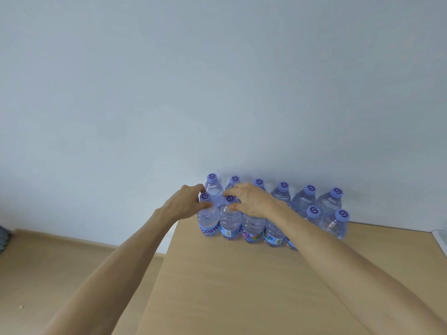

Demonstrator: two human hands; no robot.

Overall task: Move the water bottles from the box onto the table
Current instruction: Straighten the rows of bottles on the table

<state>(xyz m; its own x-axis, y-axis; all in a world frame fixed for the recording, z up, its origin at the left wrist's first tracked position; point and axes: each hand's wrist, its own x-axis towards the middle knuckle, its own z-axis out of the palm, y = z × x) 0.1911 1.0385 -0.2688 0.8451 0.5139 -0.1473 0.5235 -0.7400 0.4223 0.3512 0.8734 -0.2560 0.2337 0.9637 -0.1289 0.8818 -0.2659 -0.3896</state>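
Note:
Several clear water bottles with purple caps stand upright in two rows at the far edge of the wooden table [242,286], against the wall. My left hand [185,204] grips the neck of the front-left bottle [208,220], which stands on the table at the row's left end. My right hand [251,201] holds the neck of the bottle beside it [229,223]; its fingers curl over the cap. My right forearm hides parts of the front-row bottles behind it. No box shows in the head view.
The table's left edge runs diagonally close to the left bottle, with wooden floor [48,274] below it. A pale wall [217,93] rises right behind the bottles. A white object [440,238] sits at the table's right edge.

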